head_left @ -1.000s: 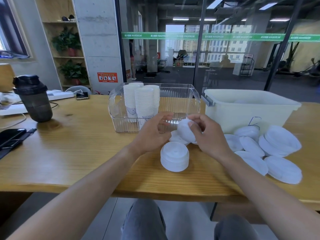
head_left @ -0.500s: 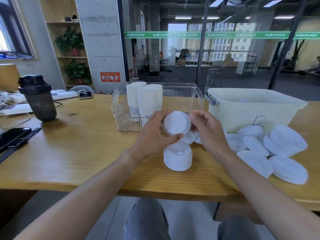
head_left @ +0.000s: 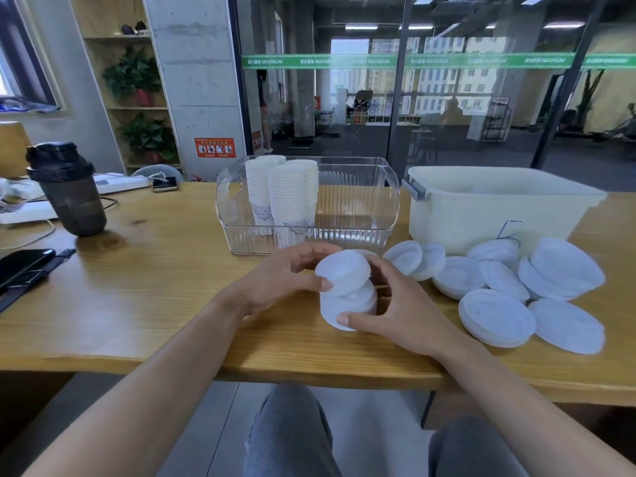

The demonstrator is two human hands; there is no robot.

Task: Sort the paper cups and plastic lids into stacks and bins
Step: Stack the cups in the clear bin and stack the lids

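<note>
The small lid (head_left: 342, 271) that I held up between both hands half a second ago has come down, and now sits tilted on top of the lid stack (head_left: 347, 304) at the front of the tabletop (head_left: 155, 287). A second ago it was still being lifted from the loose lids near the clear bin (head_left: 306, 204). I judge that this lid is all but placed, and it only needs levelling and pressing home before I reach for another.

My left hand (head_left: 278, 284) has its fingers (head_left: 309, 256) curled round the far-left rim of the lid, thumb on the near edge, pinching it. My right hand (head_left: 395, 304) cups the stack from the right: its thumb (head_left: 347, 319) presses the lower front of the stack, and the other fingers wrap behind, where I cannot quite tell how firmly they bear, since the lid hides them.

The paper cups (head_left: 282, 197) stand in tall nested columns at the left end of the clear bin. The white bin (head_left: 495, 208) stands to its right, with something pale inside that I cannot make out. Loose lids (head_left: 499, 287), small and large, lie spread on the tabletop in front of the white bin, so much sorting remains.
</note>
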